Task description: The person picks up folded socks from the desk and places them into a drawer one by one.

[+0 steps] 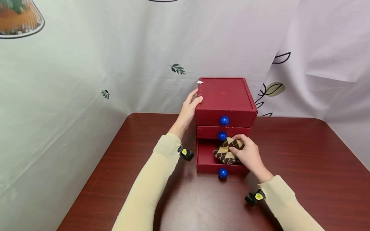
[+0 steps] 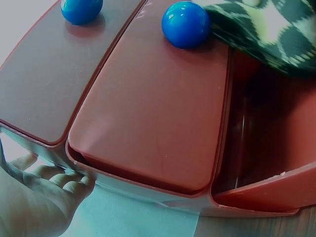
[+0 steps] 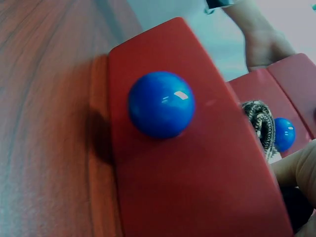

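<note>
A red three-drawer box [image 1: 222, 94] with blue ball knobs stands at the back of the table, its bottom drawer [image 1: 206, 154] pulled out. My right hand [image 1: 249, 154] pinches a folded brown-and-tan argyle cloth [image 1: 226, 150] at its right side, over the open drawer. In the right wrist view the cloth [image 3: 261, 126] shows as a folded edge behind the drawer front [image 3: 197, 168]. My left hand [image 1: 188, 107] rests against the box's left side, thumb at the top edge. The left wrist view shows its fingers [image 2: 74, 185] along that side.
The middle drawer knob [image 1: 222, 136] sits right beside the cloth. The bottom knob [image 1: 223, 173] juts out over the dark wooden table [image 1: 185, 205]. A white patterned curtain [image 1: 144, 64] hangs close behind the box.
</note>
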`<action>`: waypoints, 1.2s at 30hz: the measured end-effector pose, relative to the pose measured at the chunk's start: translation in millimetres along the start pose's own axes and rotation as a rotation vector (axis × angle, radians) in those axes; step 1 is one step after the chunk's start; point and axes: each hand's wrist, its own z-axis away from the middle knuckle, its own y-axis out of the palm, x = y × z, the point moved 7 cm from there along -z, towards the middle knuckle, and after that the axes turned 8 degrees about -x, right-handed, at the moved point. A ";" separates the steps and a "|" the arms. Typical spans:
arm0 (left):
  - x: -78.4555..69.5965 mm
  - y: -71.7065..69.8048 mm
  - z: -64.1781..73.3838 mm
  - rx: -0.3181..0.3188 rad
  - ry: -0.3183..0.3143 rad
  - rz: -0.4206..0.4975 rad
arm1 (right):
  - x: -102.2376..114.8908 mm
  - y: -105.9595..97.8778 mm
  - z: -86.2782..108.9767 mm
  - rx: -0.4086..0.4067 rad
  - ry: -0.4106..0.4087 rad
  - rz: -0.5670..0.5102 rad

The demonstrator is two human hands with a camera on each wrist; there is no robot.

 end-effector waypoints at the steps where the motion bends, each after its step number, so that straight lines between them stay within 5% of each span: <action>1: -0.1 -0.3 -0.1 -0.002 0.001 0.002 | 1.0 1.9 0.3 0.003 -0.023 0.016; 9: -0.1 -0.8 0.4 -0.005 0.004 0.003 | 7.5 12.9 2.8 0.012 -0.134 0.093; 28: -4.2 2.8 0.9 0.012 0.005 0.015 | 12.7 20.9 10.7 0.141 -0.130 0.340; 36: -2.4 0.5 1.0 0.010 0.003 0.011 | 19.3 24.1 11.2 0.147 -0.259 0.414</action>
